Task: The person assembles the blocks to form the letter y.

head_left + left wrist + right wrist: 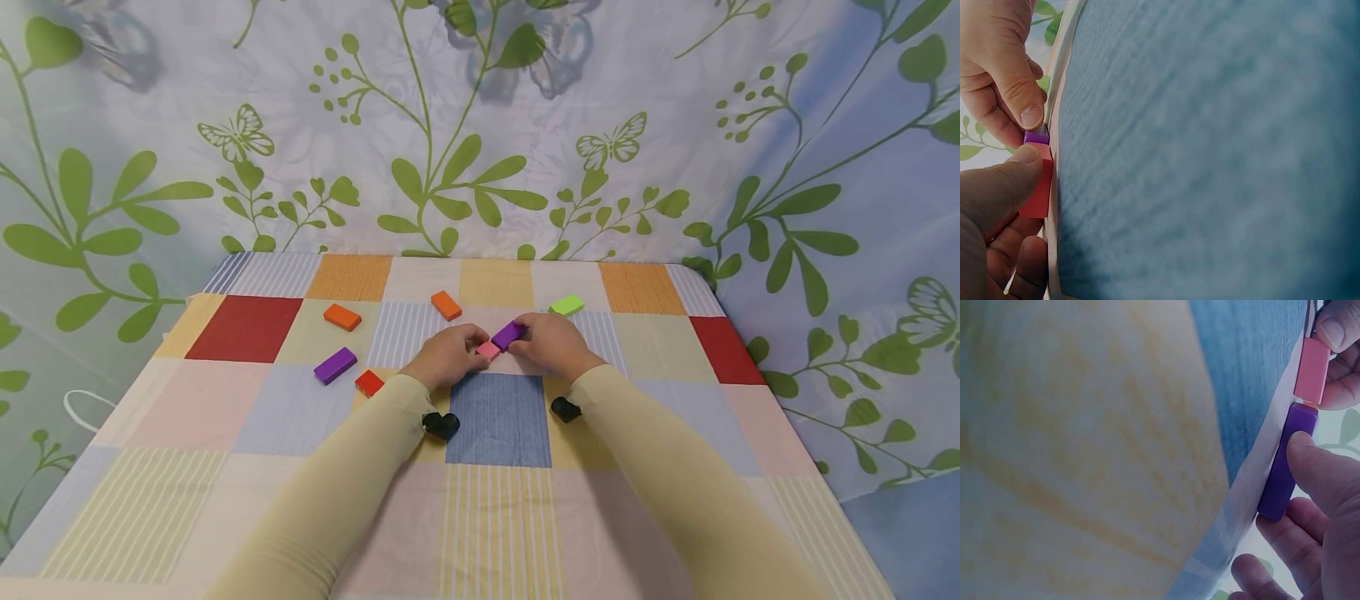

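Observation:
My left hand (450, 354) pinches a small pink block (488, 350) at the middle of the patchwork tablecloth (495, 417). Right beside it my right hand (551, 343) holds a purple block (508, 334), whose end meets the pink one. In the left wrist view the thumb lies on the pink block (1037, 181), with a sliver of the purple block (1036, 135) above it. The right wrist view has the purple block (1285, 464) under my thumb and the pink block (1311, 370) touching its end.
Loose blocks lie around: an orange block (342, 317), another orange one (446, 305), a green block (567, 305), a second purple block (335, 365) and a red block (369, 382). A leaf-patterned curtain (480, 125) hangs behind the table.

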A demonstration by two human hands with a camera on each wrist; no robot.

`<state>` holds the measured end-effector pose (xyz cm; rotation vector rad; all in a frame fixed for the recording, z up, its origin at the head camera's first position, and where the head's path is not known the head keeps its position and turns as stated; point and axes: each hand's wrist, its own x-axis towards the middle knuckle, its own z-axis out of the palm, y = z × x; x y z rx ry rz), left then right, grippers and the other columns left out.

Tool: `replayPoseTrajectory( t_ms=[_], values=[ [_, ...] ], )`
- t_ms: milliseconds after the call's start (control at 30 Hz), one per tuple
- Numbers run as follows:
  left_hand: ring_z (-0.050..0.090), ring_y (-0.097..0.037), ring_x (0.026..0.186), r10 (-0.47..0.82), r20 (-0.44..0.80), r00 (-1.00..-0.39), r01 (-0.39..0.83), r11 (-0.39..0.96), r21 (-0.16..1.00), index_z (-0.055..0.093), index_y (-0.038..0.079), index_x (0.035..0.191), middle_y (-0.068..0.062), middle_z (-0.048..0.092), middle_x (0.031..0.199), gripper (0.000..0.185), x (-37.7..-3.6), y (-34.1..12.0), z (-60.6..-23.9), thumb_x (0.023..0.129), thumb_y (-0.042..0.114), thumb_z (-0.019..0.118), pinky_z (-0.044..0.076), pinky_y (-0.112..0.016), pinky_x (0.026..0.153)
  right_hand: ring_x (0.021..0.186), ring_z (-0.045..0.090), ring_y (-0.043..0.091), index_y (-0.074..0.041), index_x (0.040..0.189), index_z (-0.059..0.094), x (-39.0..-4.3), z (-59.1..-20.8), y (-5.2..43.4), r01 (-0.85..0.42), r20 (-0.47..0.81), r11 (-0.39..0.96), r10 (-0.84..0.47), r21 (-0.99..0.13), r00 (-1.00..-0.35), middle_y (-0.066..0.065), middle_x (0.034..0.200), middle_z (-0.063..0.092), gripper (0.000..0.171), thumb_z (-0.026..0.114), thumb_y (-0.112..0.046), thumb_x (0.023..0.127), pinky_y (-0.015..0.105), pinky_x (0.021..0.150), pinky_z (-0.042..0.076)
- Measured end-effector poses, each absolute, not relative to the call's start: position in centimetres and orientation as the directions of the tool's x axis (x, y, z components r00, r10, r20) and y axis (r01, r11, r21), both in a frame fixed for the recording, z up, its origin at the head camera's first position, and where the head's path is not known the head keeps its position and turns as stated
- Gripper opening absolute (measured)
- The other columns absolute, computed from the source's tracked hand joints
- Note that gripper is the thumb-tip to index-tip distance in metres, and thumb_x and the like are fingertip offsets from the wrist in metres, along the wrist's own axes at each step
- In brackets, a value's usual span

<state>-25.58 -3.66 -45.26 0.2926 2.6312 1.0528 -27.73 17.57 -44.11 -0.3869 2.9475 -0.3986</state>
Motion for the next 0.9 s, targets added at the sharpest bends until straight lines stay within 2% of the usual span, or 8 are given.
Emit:
replayPoseTrajectory(
  t_ms=[900],
  values=[
    [0.061, -0.027, 0.109, 0.299, -0.183, -0.937, 0.087, 0.705, 0.704, 0.069, 0.021, 0.13, -0.002, 0.07, 0.12, 0.037, -25.53, -3.67, -45.25, 0.095, 0.028, 0.079, 0.048, -0.046, 0.104, 0.118, 0.07, 0.028, -0.012, 0.135, 0.07, -27.61, -43.89, 17.33, -0.26, -0.093, 0.928, -0.293, -0.265, -0.951, 0.008, 0.13, 0.075, 0.044, 0.075, -0.033, 0.098, 0.048, 0.107, 0.052]
  ],
)
